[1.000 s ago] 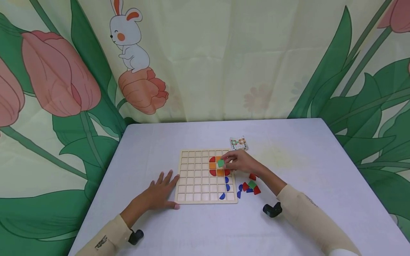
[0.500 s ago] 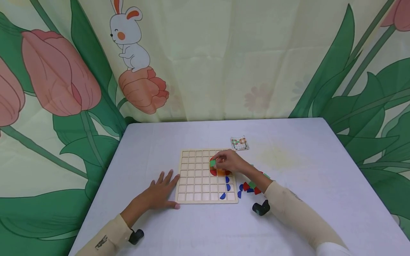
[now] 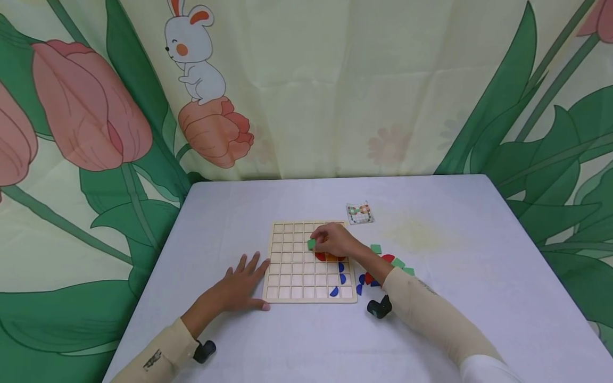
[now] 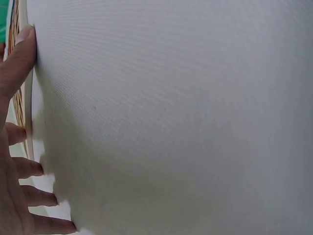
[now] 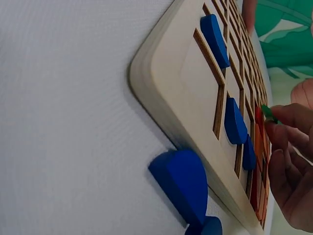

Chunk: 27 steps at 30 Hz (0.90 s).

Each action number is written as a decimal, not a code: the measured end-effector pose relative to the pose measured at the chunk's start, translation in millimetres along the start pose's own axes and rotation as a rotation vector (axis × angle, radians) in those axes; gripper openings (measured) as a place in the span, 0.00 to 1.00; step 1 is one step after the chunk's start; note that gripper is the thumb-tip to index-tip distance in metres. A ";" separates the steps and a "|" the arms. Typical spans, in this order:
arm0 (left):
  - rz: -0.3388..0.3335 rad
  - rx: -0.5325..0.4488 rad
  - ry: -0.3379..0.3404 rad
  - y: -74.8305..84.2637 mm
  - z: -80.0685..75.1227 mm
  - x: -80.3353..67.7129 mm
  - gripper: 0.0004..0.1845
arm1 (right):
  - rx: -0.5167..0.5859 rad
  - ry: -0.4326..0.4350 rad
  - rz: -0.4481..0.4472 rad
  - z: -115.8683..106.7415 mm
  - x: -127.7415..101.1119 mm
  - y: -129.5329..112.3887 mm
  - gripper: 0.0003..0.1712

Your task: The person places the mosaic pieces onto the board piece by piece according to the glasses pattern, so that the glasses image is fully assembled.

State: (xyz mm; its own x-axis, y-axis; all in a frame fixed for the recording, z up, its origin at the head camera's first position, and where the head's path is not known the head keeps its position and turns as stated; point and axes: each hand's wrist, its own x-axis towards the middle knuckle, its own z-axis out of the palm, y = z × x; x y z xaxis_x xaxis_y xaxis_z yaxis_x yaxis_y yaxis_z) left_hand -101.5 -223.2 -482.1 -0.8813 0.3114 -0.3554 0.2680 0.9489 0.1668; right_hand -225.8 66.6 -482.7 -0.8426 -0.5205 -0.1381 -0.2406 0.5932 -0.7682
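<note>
A wooden grid board (image 3: 292, 266) lies on the white table. Red and orange pieces (image 3: 329, 257) sit in its right columns, with blue pieces (image 3: 341, 277) below them. My right hand (image 3: 320, 243) hovers over the board's upper middle and pinches a small green square (image 3: 312, 244), whose edge (image 5: 268, 112) shows at the fingertips in the right wrist view. My left hand (image 3: 246, 279) lies flat on the table with fingers spread, touching the board's left edge (image 4: 27, 98). Its thumb (image 4: 17, 58) rests against the board.
Loose green, red and blue pieces (image 3: 388, 261) lie on the table right of the board; a blue one (image 5: 183, 183) rests against its edge. A small pattern card (image 3: 359, 213) sits behind the board. A flowered curtain hangs behind the table.
My right hand has carried the green square leftward across the board's upper rows. More loose pieces right of the board are uncovered. The left hand has stayed put.
</note>
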 end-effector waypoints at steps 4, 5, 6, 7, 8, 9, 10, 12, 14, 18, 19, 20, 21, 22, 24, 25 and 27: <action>-0.003 -0.004 0.000 0.1 -0.5 0.7 0.61 | -0.061 0.018 0.003 3.6 1.9 -3.2 0.14; -0.004 -0.004 0.000 0.1 -0.7 0.8 0.61 | -0.072 0.021 0.007 4.4 2.0 -4.1 0.14; -0.004 -0.004 -0.001 0.0 -0.7 1.1 0.61 | -0.085 0.022 0.011 4.9 2.0 -5.0 0.14; -0.004 -0.004 -0.001 0.0 -1.0 1.1 0.61 | -0.094 0.023 0.015 5.3 1.9 -6.0 0.14; -0.004 -0.003 -0.002 0.0 -1.1 1.1 0.61 | -0.103 0.025 0.017 5.6 2.0 -6.9 0.13; -0.005 -0.004 -0.002 0.0 -1.3 1.1 0.61 | -0.111 0.026 0.017 5.7 1.9 -7.9 0.13; -0.005 -0.004 -0.001 0.0 -1.4 1.0 0.61 | -0.118 0.024 0.017 5.9 1.9 -8.8 0.13; -0.004 -0.006 -0.001 -0.1 -1.5 0.9 0.61 | -0.131 0.021 0.016 6.3 2.3 -10.3 0.12; -0.002 -0.010 0.000 -0.1 -1.4 0.6 0.61 | -0.142 0.019 0.014 7.0 3.0 -11.3 0.12; 0.001 -0.012 0.003 -0.2 -1.4 0.3 0.61 | -0.170 0.018 0.021 8.4 4.5 -12.9 0.11; 0.002 -0.011 0.003 -0.3 -1.2 0.3 0.61 | -0.174 0.019 0.025 8.6 4.8 -13.2 0.11; 0.003 -0.010 0.003 -0.5 -1.1 0.3 0.61 | -0.176 0.020 0.028 8.6 5.1 -13.4 0.11; 0.003 -0.010 0.003 -0.6 -1.0 0.3 0.61 | -0.180 0.019 0.033 8.6 5.2 -13.5 0.11; 0.003 -0.008 0.003 -0.5 -0.9 0.4 0.61 | -0.182 0.019 0.036 8.5 5.2 -13.9 0.11; 0.002 -0.007 0.003 -0.6 -0.3 0.7 0.61 | -0.182 0.021 0.041 8.8 5.1 -14.0 0.11; 0.001 -0.005 0.002 -0.6 0.0 0.7 0.61 | -0.183 0.022 0.041 8.9 5.1 -14.0 0.12; 0.000 -0.005 0.003 -0.2 0.1 0.4 0.61 | -0.179 0.020 0.035 8.6 4.3 -14.4 0.12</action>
State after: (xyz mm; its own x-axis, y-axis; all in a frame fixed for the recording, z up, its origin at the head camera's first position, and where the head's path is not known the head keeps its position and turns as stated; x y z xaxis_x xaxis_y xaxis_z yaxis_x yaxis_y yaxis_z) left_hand -101.9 -223.3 -482.3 -0.8827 0.3108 -0.3526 0.2657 0.9487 0.1713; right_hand -221.8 50.6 -477.6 -0.8610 -0.4862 -0.1493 -0.2913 0.7119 -0.6390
